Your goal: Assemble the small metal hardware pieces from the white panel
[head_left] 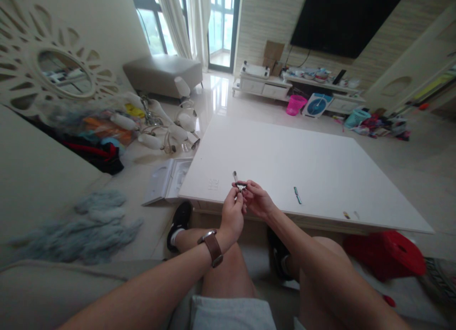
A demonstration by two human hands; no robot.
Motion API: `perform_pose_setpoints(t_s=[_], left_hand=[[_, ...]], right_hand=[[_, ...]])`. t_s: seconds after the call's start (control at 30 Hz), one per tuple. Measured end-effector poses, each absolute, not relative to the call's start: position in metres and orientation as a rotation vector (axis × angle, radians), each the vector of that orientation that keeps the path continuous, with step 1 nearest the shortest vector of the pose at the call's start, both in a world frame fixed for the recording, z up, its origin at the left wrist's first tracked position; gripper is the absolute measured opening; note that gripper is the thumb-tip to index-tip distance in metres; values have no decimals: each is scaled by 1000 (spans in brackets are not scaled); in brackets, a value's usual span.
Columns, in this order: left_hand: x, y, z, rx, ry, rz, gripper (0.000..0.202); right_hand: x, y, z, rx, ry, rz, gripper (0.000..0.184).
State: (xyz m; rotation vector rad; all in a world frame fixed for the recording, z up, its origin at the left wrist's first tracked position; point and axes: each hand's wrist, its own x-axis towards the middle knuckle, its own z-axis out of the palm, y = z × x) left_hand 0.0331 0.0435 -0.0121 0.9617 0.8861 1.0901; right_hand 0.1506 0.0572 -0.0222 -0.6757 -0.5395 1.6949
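Both hands meet over the near edge of a white table (278, 154). A small Y-shaped tool (241, 185) with a dark crossbar and silvery neck, rather like a razor head, is between them. My left hand (233, 212), wearing a brown-strapped watch on its wrist, is closed around the lower part of it. The fingers of my right hand (259, 199) pinch its right side. Just beyond the fingers lies a small silvery piece with a dark tip (234, 175). Farther right, a slim green-and-silver cylinder (297, 195) rests on the tabletop.
A clear plastic piece (213, 183) lies left of my hands; a small yellow-brown item (346, 215) is near the right front edge. An open white box (160, 180) stands beside the table. A chandelier (171, 130) sits on the floor, and a red stool-like object (388, 254) is at right.
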Motion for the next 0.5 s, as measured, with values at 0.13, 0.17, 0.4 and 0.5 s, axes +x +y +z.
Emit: perform_pose_setpoints(t_s=[0.13, 0.17, 0.4, 0.5], left_hand=[[33, 43, -12, 1003, 916, 1088, 21], [33, 43, -12, 1006, 922, 1091, 22], [32, 42, -12, 1026, 941, 1098, 20], [32, 42, -11, 1031, 909, 1094, 21]], right_hand=[[150, 57, -22, -677, -515, 1682, 22], [150, 58, -22, -682, -511, 1676, 22], [149, 58, -22, -693, -532, 1654, 22], [151, 58, -24, -693, -562, 1671, 23]])
